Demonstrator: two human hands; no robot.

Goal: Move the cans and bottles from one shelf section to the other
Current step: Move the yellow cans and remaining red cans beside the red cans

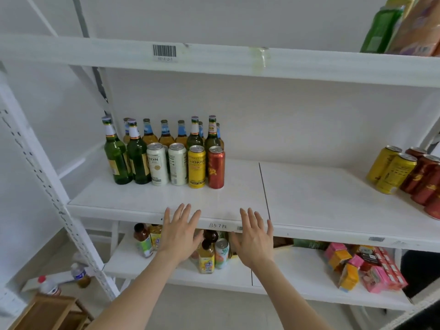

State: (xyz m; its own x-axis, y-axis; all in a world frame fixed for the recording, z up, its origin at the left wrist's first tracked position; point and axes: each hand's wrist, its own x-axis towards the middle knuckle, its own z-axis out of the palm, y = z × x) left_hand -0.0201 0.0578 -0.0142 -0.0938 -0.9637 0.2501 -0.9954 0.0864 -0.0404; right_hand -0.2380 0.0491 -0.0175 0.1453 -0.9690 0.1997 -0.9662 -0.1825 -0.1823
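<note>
On the left section of the middle shelf (238,201) stand several green and amber bottles (137,153) in rows. In front of them stand two white cans (157,164), a yellow can (196,166) and a red can (216,167). At the far right of the same shelf stand yellow cans (392,172) and red cans (423,179). My left hand (179,232) and my right hand (254,236) hover at the shelf's front edge, both open with fingers spread, holding nothing, well short of the cans.
A dark seam (264,189) divides the middle shelf into two sections. The lower shelf (285,270) holds juice bottles, a can and pink and orange cartons (366,267). Snack bags (404,25) sit on the top shelf at right. A wooden crate (47,313) stands at the lower left.
</note>
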